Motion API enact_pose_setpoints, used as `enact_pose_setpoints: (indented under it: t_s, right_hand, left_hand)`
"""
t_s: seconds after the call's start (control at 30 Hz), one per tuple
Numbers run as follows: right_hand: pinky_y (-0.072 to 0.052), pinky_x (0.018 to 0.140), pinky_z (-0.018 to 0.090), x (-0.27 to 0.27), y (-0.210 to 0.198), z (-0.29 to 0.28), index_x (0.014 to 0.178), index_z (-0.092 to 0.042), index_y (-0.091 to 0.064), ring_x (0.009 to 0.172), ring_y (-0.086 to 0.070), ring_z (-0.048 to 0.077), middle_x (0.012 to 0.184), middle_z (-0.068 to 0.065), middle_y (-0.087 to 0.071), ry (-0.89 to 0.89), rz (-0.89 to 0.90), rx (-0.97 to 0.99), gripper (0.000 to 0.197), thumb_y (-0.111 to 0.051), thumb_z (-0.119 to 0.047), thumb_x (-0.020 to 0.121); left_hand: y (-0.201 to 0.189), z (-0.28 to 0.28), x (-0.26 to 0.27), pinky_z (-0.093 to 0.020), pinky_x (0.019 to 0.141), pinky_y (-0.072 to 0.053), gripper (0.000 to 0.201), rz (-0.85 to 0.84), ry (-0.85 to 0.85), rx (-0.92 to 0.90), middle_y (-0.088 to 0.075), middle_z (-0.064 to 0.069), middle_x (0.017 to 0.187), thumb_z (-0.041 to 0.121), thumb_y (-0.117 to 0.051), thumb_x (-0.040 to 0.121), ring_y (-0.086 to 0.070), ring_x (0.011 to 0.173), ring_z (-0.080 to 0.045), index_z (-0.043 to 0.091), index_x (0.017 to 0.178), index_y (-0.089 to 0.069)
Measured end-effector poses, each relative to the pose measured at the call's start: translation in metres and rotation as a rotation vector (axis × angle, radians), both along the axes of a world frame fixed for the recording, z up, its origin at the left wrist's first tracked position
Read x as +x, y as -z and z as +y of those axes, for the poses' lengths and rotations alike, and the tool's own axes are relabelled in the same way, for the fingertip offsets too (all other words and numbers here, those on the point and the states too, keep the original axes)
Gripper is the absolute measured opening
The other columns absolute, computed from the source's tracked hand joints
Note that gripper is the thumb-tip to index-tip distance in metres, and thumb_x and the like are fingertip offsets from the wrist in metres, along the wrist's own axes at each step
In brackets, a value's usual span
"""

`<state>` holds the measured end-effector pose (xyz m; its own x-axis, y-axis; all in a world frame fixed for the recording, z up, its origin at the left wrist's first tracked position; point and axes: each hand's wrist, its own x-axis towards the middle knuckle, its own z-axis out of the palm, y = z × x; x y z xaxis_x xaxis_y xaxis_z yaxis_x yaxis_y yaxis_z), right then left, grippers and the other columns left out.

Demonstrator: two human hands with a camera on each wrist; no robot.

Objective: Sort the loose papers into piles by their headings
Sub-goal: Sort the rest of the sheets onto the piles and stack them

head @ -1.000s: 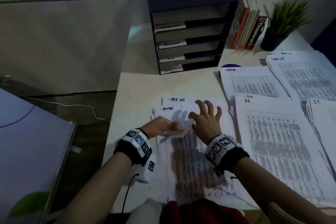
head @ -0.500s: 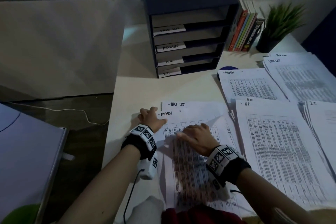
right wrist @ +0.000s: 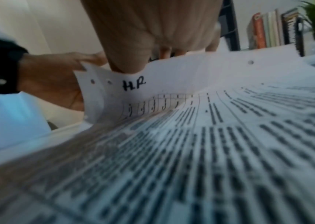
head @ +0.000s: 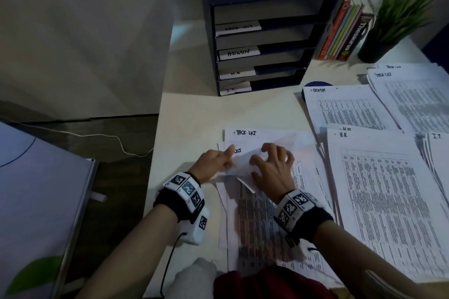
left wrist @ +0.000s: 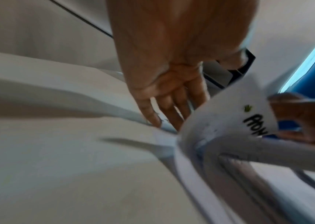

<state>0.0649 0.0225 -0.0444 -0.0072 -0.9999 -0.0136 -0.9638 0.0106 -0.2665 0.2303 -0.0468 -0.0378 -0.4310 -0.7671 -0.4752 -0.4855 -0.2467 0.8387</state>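
Peeling top sheets off the unsorted stack

Left hand (head: 213,161) pinches the lifted sheets' (head: 243,165) corner; right hand (head: 272,167), fingers curled, grips their top edge over the unsorted stack (head: 257,226) on the tabletop (head: 194,114). Next: read the heading, move to matching pile.

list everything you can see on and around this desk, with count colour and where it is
unsorted papers: one loose stack, white, desk front, under both hands
sorted piles: four, white, right side, headed admin, task list, h.r, i.t
tray rack: one, dark blue, four labelled shelves, desk back
books: several, mixed colours, right of rack
plant: one, green, black pot, back right
cable: one, white, floor left
left hand: pinches lifted sheet corners
right hand: fingers curled on the lifted sheets
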Motion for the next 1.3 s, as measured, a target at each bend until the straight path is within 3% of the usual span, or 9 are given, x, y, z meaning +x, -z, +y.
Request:
enact_pose_setpoints:
  t_s: [0.17, 0.4, 0.6, 0.7, 0.8, 0.9, 1.07, 1.17, 1.3]
  right_hand:
    - [-0.025, 0.098, 0.061, 0.004, 0.006, 0.004, 0.066, -0.020, -0.064, 0.100, -0.057, 0.027, 0.096, 0.005, -0.066, -0.145, 0.087, -0.082, 0.033, -0.087, -0.024, 0.043]
    - [-0.009, 0.108, 0.043, -0.001, 0.001, -0.005, 0.096, -0.014, -0.061, 0.109, -0.054, 0.019, 0.106, 0.000, -0.065, -0.088, -0.052, 0.085, 0.015, -0.055, -0.026, 0.089]
    - [-0.018, 0.103, 0.051, -0.005, -0.014, -0.030, 0.092, -0.015, -0.073, 0.122, -0.045, 0.027, 0.128, 0.006, -0.055, -0.066, -0.047, -0.046, 0.013, -0.066, -0.021, 0.081]
    - [-0.012, 0.108, 0.051, -0.003, -0.021, -0.035, 0.098, -0.020, -0.072, 0.132, -0.035, 0.022, 0.140, 0.000, -0.046, -0.178, -0.024, 0.010, 0.019, -0.066, -0.025, 0.081]
    - [-0.008, 0.108, 0.040, -0.002, -0.020, -0.033, 0.103, -0.020, -0.069, 0.124, -0.041, 0.012, 0.126, -0.006, -0.057, -0.195, -0.062, 0.154, 0.039, -0.049, -0.050, 0.087]
    - [-0.020, 0.098, 0.036, 0.000, -0.018, -0.024, 0.094, -0.018, -0.072, 0.113, -0.046, 0.012, 0.109, -0.008, -0.066, -0.079, -0.238, 0.142, 0.076, -0.020, -0.071, 0.078]
    - [-0.040, 0.086, 0.036, -0.003, -0.005, -0.026, 0.097, -0.008, -0.070, 0.106, -0.052, 0.028, 0.109, 0.005, -0.067, 0.037, -0.346, 0.130, 0.024, -0.050, -0.019, 0.091]
    - [-0.043, 0.084, 0.035, -0.003, -0.002, -0.030, 0.092, 0.001, -0.069, 0.097, -0.058, 0.032, 0.103, 0.017, -0.066, 0.029, -0.398, 0.134, 0.019, -0.053, 0.002, 0.081]
    - [-0.041, 0.080, 0.030, -0.004, 0.002, -0.032, 0.092, 0.004, -0.063, 0.092, -0.059, 0.031, 0.099, 0.019, -0.064, 0.031, -0.440, 0.123, 0.020, -0.053, 0.008, 0.076]
  left_hand:
    - [0.012, -0.014, 0.001, -0.034, 0.109, -0.029, 0.042, -0.445, -0.125, -0.213, -0.033, -0.014, 0.136, 0.025, -0.051, 0.092, -0.032, 0.130, -0.029, 0.008, 0.131, -0.046]
    - [0.007, -0.011, 0.000, -0.026, 0.083, -0.046, 0.022, -0.350, -0.015, -0.259, -0.065, -0.014, 0.110, 0.008, -0.056, 0.086, -0.061, 0.099, -0.026, 0.004, 0.106, -0.064]
    - [-0.011, -0.003, 0.000, -0.013, 0.063, -0.035, 0.023, -0.225, 0.016, -0.427, -0.063, -0.029, 0.075, -0.014, -0.044, 0.081, -0.048, 0.061, -0.022, -0.007, 0.074, -0.065]
    - [-0.016, -0.010, -0.006, -0.007, 0.055, -0.032, 0.021, -0.141, -0.001, -0.356, -0.059, -0.025, 0.067, 0.002, -0.054, 0.087, -0.051, 0.061, -0.024, -0.010, 0.074, -0.066]
    - [-0.014, -0.023, -0.012, -0.024, 0.073, -0.043, 0.046, -0.084, -0.080, -0.215, -0.065, -0.009, 0.079, 0.036, -0.044, 0.095, -0.058, 0.074, -0.018, 0.002, 0.078, -0.070]
    - [-0.009, -0.038, -0.021, -0.030, 0.089, -0.042, 0.037, -0.160, -0.087, -0.251, -0.063, -0.009, 0.108, 0.027, -0.042, 0.098, -0.058, 0.098, -0.021, -0.001, 0.107, -0.064]
    - [0.005, -0.050, -0.034, -0.043, 0.083, -0.043, 0.026, -0.362, -0.145, -0.223, -0.051, -0.039, 0.104, 0.006, -0.045, 0.087, -0.051, 0.099, -0.047, -0.016, 0.097, -0.053]
    - [0.007, -0.048, -0.040, -0.034, 0.075, -0.043, 0.012, -0.333, -0.178, -0.201, -0.054, -0.020, 0.083, 0.003, -0.048, 0.085, -0.052, 0.081, -0.036, 0.001, 0.089, -0.060]
    - [0.008, -0.043, -0.046, -0.031, 0.085, -0.045, 0.020, -0.202, -0.190, -0.112, -0.062, -0.009, 0.102, 0.009, -0.055, 0.086, -0.056, 0.093, -0.021, 0.010, 0.106, -0.058]
